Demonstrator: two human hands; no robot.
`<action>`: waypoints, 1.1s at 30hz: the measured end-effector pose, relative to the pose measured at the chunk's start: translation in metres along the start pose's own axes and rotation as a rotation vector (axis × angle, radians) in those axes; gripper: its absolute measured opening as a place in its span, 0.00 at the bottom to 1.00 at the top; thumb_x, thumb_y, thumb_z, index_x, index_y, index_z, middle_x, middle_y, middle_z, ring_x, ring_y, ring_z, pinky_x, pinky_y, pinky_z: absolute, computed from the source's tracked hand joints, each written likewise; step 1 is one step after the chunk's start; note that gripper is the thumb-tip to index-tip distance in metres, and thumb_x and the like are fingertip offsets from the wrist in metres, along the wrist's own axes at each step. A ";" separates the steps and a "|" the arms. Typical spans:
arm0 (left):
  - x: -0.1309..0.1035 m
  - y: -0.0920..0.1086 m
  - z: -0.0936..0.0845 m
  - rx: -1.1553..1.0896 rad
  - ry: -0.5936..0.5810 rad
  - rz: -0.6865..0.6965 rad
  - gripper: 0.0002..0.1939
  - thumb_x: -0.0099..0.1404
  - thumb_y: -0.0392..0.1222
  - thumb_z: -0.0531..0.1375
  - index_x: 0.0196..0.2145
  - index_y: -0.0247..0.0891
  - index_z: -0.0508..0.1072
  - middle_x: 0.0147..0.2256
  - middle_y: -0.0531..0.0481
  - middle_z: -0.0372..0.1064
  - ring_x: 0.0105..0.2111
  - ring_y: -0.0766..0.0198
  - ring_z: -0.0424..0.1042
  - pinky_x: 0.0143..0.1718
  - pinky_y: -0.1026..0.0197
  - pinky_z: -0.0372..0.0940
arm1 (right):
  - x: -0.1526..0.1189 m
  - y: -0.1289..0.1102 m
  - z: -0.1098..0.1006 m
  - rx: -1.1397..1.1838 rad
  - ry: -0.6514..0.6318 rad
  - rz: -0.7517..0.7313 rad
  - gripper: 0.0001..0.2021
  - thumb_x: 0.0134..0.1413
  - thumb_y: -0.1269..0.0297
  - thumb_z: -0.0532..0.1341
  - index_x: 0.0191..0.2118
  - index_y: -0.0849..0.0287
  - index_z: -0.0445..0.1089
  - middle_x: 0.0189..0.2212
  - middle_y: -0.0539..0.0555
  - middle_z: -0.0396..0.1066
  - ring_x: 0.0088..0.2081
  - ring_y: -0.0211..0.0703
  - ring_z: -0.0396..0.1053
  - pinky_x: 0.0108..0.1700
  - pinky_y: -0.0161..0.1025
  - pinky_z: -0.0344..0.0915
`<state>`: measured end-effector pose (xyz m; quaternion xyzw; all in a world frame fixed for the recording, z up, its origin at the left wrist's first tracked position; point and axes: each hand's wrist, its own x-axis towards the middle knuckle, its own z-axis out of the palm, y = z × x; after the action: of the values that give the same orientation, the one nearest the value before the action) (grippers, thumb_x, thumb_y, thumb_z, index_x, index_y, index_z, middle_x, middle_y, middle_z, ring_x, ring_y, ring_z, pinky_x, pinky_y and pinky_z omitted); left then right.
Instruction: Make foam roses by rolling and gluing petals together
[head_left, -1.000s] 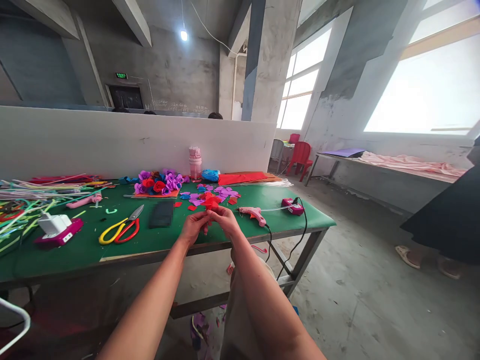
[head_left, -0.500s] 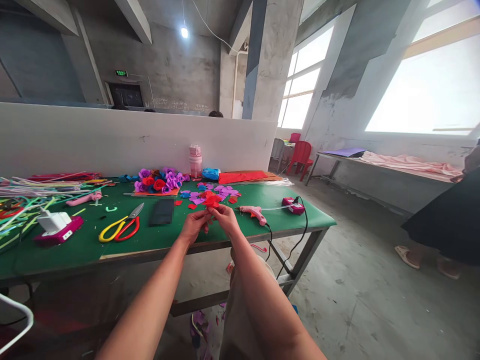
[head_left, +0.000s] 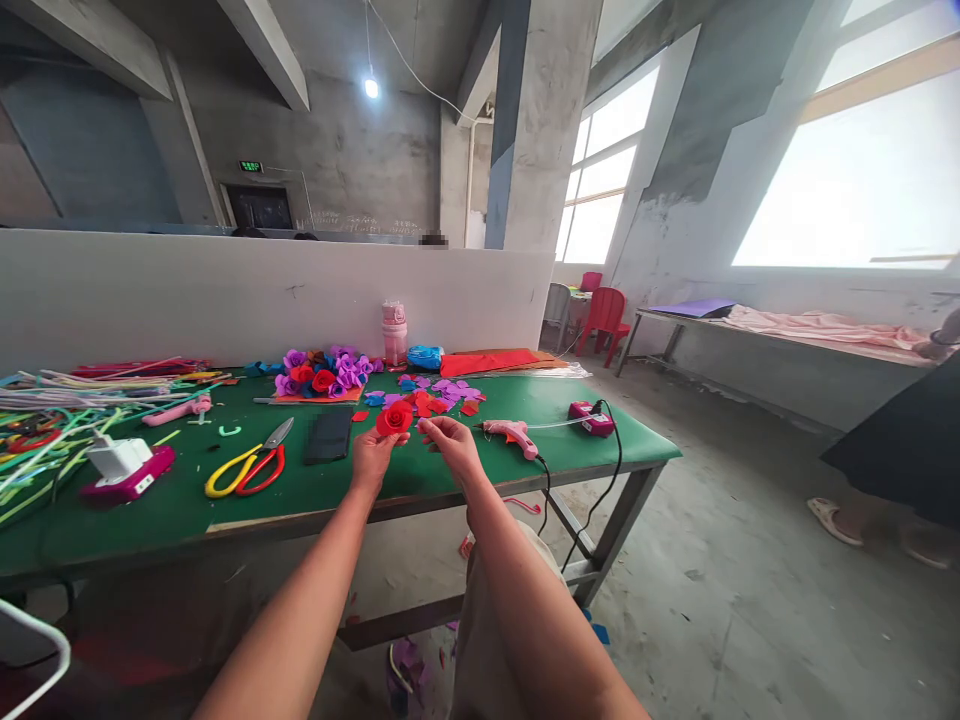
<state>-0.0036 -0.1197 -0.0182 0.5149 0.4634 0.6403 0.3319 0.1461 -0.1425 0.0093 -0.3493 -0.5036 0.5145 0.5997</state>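
Note:
A red paper rose (head_left: 394, 418) is pinched in my left hand (head_left: 373, 458), its spiral of petals turned up toward me. Just to its right, my right hand (head_left: 450, 445) has thumb and forefinger pressed together, apart from the rose; whatever may be between them is too small to make out. Loose purple petals (head_left: 454, 393) and red petals (head_left: 424, 403) lie behind the hands. The pink glue gun (head_left: 511, 436) rests on its side right of my right hand, a clear stick at its back. A bunch of purple, red and blue paper roses (head_left: 324, 375) sits behind on the left.
On the green table (head_left: 285, 415) lie scissors (head_left: 251, 462), a dark phone-like slab (head_left: 328, 435), power blocks (head_left: 591, 418) and a heap of coloured stems (head_left: 82, 395). A pink bottle (head_left: 394, 332) stands by the white partition (head_left: 262, 290). At the far right stands a person (head_left: 900, 440).
My hands have moved apart. The red rose has gone left with my left hand and now faces up, while my right hand has let go of it.

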 end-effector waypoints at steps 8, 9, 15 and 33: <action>0.000 -0.006 0.002 0.116 -0.015 -0.020 0.06 0.44 0.41 0.66 0.23 0.39 0.79 0.20 0.50 0.74 0.27 0.58 0.73 0.31 0.60 0.65 | -0.006 -0.002 0.006 0.089 0.077 0.013 0.20 0.40 0.45 0.64 0.21 0.59 0.66 0.20 0.49 0.66 0.21 0.33 0.59 0.25 0.33 0.57; 0.000 -0.006 0.002 0.118 -0.018 -0.023 0.07 0.43 0.40 0.66 0.24 0.38 0.79 0.21 0.50 0.75 0.27 0.57 0.73 0.31 0.60 0.65 | -0.007 -0.001 0.006 0.105 0.089 0.023 0.19 0.39 0.46 0.64 0.22 0.59 0.66 0.20 0.49 0.67 0.21 0.33 0.60 0.25 0.33 0.57; 0.001 -0.009 0.002 0.107 -0.019 -0.023 0.09 0.43 0.42 0.66 0.26 0.38 0.79 0.23 0.50 0.76 0.29 0.57 0.73 0.30 0.60 0.65 | -0.011 0.001 0.007 0.202 0.075 0.132 0.18 0.37 0.48 0.66 0.26 0.60 0.69 0.23 0.51 0.69 0.23 0.32 0.62 0.27 0.32 0.60; -0.001 -0.004 0.003 0.161 -0.038 -0.053 0.07 0.41 0.37 0.65 0.23 0.36 0.79 0.20 0.53 0.73 0.26 0.62 0.69 0.30 0.62 0.62 | -0.016 -0.009 0.014 0.179 0.112 0.103 0.13 0.33 0.57 0.67 0.23 0.60 0.66 0.18 0.45 0.65 0.21 0.31 0.61 0.26 0.31 0.57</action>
<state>-0.0005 -0.1181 -0.0217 0.5392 0.5205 0.5822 0.3152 0.1355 -0.1615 0.0174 -0.3480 -0.4027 0.5671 0.6286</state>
